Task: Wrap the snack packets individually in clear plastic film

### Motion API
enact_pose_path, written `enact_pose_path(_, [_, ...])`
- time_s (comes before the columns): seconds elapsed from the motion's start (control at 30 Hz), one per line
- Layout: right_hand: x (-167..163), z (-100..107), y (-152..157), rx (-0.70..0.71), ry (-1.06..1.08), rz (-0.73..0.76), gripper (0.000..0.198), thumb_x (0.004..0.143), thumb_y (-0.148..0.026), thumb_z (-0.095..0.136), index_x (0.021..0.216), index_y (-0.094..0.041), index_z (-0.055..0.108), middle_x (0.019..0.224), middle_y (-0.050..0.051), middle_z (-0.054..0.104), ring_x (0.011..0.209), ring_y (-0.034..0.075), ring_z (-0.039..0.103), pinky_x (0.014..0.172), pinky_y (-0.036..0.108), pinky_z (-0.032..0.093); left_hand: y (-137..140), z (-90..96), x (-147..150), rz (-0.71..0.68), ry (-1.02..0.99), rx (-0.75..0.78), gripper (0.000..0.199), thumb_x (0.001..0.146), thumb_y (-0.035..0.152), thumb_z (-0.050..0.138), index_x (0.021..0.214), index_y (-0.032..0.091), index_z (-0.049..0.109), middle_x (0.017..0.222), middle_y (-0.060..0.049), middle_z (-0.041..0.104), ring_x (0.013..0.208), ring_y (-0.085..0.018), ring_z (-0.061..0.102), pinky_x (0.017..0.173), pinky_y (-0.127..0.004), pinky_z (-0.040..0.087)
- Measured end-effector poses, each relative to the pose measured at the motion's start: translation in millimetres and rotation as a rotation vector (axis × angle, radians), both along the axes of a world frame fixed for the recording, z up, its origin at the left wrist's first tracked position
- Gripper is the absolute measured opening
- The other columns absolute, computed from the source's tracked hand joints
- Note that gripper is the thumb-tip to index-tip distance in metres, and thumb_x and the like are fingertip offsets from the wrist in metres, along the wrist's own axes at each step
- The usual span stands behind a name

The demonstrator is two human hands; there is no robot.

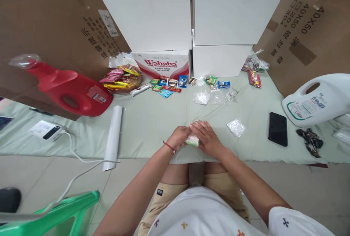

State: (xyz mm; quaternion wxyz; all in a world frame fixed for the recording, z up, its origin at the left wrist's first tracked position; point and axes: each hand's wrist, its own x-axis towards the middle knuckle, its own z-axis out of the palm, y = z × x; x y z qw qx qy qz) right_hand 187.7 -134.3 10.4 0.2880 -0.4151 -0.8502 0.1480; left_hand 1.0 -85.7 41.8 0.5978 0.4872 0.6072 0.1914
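Near the front edge of the cloth-covered table is a small green-edged packet (193,140), which looks wrapped in clear bubble wrap. My left hand (180,136) grips its left side with curled fingers; a red string bracelet is on that wrist. Over the top and right side of the packet lie the fingers of my right hand (207,136), pressed together and hiding much of it. To the right, apart from my hands, a flat piece of bubble wrap (236,127) rests on the cloth. More crumpled clear wrap (201,97) lies farther back.
Small snack packets (169,83) lie before the white boxes (164,20). A red jug (73,90) and white roll (113,134) are left. At right are a black phone (277,129), dark keys (310,142) and a white jug (317,99). Cardboard panels (54,20) flank the table.
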Motion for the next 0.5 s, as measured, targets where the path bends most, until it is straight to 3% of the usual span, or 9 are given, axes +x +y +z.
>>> enact_pose_path(0.07, [-1,6,4,-0.030,0.098,0.069,0.059,0.093,-0.018,0.047,0.152,-0.022,0.047,0.153,0.012,0.055,0.147,0.026,0.043,0.126,0.057,0.023,-4,5.3,0,-0.016,-0.045,-0.028,0.052,0.078,0.070,0.065,0.064,0.021,0.052,0.053,0.003,0.046,0.046,-0.012,0.041,0.043,-0.025,0.026])
enact_pose_path(0.17, [0,15,4,-0.216,0.346,0.018,0.040,0.098,-0.035,0.056,0.135,-0.021,0.058,0.131,0.011,0.069,0.121,0.024,0.063,0.109,0.044,0.047,-9,9.5,-7,0.049,-0.060,0.008,0.059,0.083,0.076,0.056,0.073,0.018,0.063,0.063,-0.002,0.057,0.056,-0.015,0.052,0.045,-0.025,0.032])
enact_pose_path(0.23, [0,17,3,-0.398,0.464,-0.083,0.033,0.097,-0.044,0.060,0.121,-0.021,0.061,0.107,0.006,0.072,0.098,0.021,0.067,0.089,0.035,0.054,-14,11.1,-10,0.161,-0.118,0.076,0.069,0.085,0.081,0.048,0.090,0.016,0.069,0.083,-0.007,0.068,0.075,-0.018,0.062,0.056,-0.025,0.043])
enact_pose_path(0.3, [-1,16,3,-0.506,0.495,-0.137,0.029,0.096,-0.046,0.061,0.108,-0.020,0.061,0.098,0.004,0.068,0.086,0.019,0.064,0.079,0.031,0.053,-21,12.9,-6,0.190,-0.268,0.103,0.074,0.082,0.083,0.053,0.109,0.016,0.070,0.106,-0.011,0.072,0.098,-0.022,0.066,0.074,-0.028,0.051])
enact_pose_path(0.4, [-2,12,4,-0.484,0.469,-0.162,0.023,0.093,-0.041,0.064,0.102,-0.020,0.059,0.108,0.007,0.060,0.096,0.020,0.060,0.085,0.034,0.053,-32,16.5,9,0.119,-0.454,0.109,0.068,0.070,0.069,0.080,0.113,0.017,0.069,0.110,-0.010,0.073,0.104,-0.023,0.066,0.089,-0.031,0.051])
enact_pose_path(0.5, [4,14,3,-0.471,0.471,-0.212,0.038,0.087,-0.036,0.069,0.120,-0.022,0.056,0.122,0.010,0.056,0.112,0.023,0.058,0.097,0.039,0.051,-35,19.8,24,0.195,-0.485,0.071,0.063,0.065,0.062,0.087,0.105,0.018,0.067,0.101,-0.006,0.073,0.096,-0.021,0.067,0.084,-0.030,0.052])
